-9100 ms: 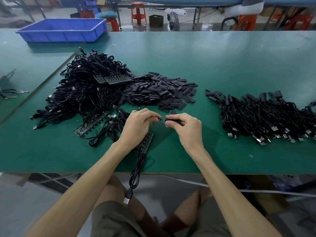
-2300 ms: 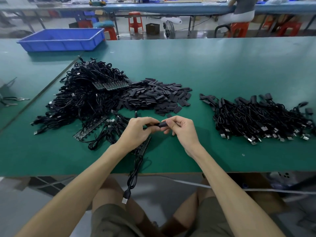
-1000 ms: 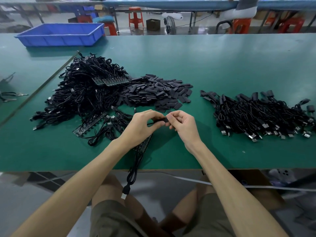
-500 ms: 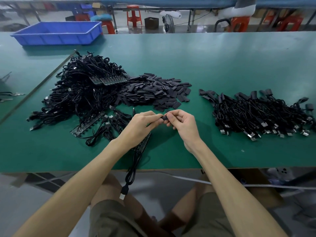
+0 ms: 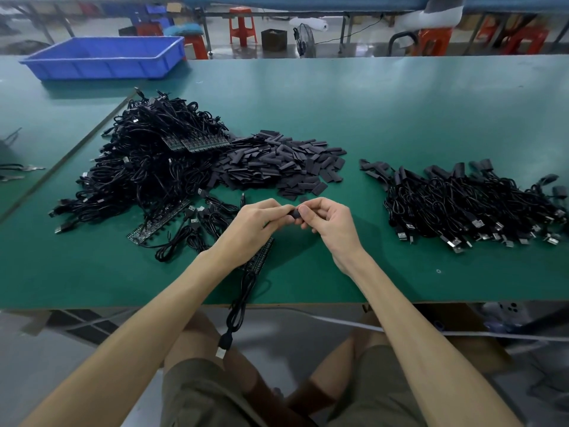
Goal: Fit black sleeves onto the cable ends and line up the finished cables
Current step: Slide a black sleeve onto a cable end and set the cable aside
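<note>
Pinching a black sleeve (image 5: pixel 296 214) between them, the left hand (image 5: pixel 251 229) and right hand (image 5: pixel 334 226) hide most of it.

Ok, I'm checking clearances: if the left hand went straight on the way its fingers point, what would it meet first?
The left hand points right, into the short black tubular sleeve pinched at its fingertips, with the right hand directly behind it; both seem level, though depth is unclear.

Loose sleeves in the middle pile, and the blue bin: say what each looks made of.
Loose sleeves: matte black, flat and slightly creased, with no shine; probably thin flexible plastic or rubber tubing, though the look leaves that open. Blue bin: smooth, evenly coloured walls with a moulded rim; most likely rigid plastic.
</note>
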Motion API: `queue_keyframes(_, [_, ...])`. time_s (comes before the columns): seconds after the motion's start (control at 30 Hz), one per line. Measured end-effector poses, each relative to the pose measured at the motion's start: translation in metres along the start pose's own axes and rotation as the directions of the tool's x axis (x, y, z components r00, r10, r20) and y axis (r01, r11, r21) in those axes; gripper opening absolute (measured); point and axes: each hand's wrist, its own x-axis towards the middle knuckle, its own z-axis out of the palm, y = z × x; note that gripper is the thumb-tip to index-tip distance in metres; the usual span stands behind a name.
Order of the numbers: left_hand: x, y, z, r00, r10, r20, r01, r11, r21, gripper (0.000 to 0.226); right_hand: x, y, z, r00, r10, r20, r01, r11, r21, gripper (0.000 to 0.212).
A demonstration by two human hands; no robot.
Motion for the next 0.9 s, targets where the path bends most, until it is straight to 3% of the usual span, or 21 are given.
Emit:
queue_keyframes(0.17, [0.001,0.003,0.0,0.999,-0.026,-0.027,0.026,1.0,-0.014,0.021,-0.002,0.0,0.001,1.0,-0.003,-0.01,0.003,1.0,-0.013,0.006])
queue_keyframes(0.3, [0.004,0.004,-0.001,0.986,-0.146,-0.08,0.138,0.986,-0.09,0.018,-0.001,0.0,0.002,0.999,-0.014,-0.034,0.014,1.0,-0.015,0.013])
queue_keyframes(0.5, [0.005,0.003,-0.004,0.979,-0.205,-0.006,0.203,0.971,-0.124,0.019,-0.002,0.001,0.002,0.999,-0.004,-0.033,0.003,0.999,-0.049,0.006])
queue_keyframes(0.6, [0.005,0.0,-0.008,0.98,-0.199,0.029,0.2,0.977,-0.078,0.018,-0.002,0.002,0.003,0.998,0.0,-0.071,-0.002,0.999,-0.032,0.007])
queue_keyframes(0.73, [0.01,-0.002,-0.013,0.992,-0.126,0.031,0.119,0.98,0.156,0.022,-0.001,0.002,0.002,0.994,0.014,-0.109,-0.016,1.0,-0.019,0.009])
queue_keyframes(0.9, [0.03,0.013,-0.026,0.987,-0.153,-0.053,0.161,0.968,0.191,0.02,-0.001,0.0,0.004,0.986,0.017,-0.166,-0.018,1.0,0.0,0.025])
